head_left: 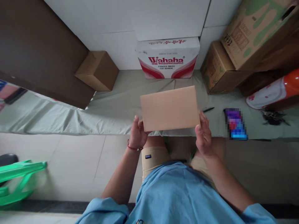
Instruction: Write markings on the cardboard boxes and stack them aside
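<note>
I hold a flat, plain brown cardboard box [170, 108] in front of me, over the near edge of a low surface covered in pale green cloth [112, 109]. My left hand [137, 133], with a red string at the wrist, grips the box's lower left corner. My right hand [203, 134] grips its lower right edge, fingers wrapped behind it. The box is slightly tilted, its broad face toward me.
A white and red Wahaha water carton [168, 57] stands against the wall, a small brown box [98, 70] to its left, and stacked cardboard boxes [219, 67] to the right. A black pen [208, 109], a phone [235, 123] and keys [272, 116] lie on the cloth. A green plastic stool [16, 180] stands at the left.
</note>
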`<state>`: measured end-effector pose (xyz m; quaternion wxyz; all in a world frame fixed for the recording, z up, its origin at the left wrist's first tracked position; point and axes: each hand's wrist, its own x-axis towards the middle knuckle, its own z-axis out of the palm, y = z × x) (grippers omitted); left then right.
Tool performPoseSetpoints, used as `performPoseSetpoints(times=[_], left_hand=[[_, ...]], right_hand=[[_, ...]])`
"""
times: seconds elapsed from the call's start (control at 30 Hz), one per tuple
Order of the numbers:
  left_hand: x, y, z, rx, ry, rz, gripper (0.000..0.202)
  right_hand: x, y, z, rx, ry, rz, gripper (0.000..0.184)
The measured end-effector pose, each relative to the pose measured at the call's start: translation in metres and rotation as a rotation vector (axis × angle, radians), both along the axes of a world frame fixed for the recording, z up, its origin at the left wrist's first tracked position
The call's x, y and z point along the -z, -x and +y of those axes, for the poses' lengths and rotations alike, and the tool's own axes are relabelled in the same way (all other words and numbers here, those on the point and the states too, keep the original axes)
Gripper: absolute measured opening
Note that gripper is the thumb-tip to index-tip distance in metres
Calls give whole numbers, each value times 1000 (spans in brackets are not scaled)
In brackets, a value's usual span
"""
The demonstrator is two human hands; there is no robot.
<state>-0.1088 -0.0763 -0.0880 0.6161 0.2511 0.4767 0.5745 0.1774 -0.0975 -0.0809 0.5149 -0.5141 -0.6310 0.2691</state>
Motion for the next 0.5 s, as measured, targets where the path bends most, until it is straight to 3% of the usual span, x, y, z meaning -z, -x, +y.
performPoseSetpoints(times=[0.1, 0.3, 0.4, 0.5], left_hand=[[1, 2, -8, 48, -7, -63, 78], [17, 13, -7, -34, -11, -84, 55], [27, 13, -9, 30, 42, -149, 57], [34, 9, -19, 133, 46, -165, 59]], right_hand=[[-27, 5, -10, -127, -115, -151, 64], [-66, 13, -22, -296, -148, -66, 52], [-76, 12, -25, -272, -136, 38, 47], [-74, 9, -23, -192, -36, 169, 40]])
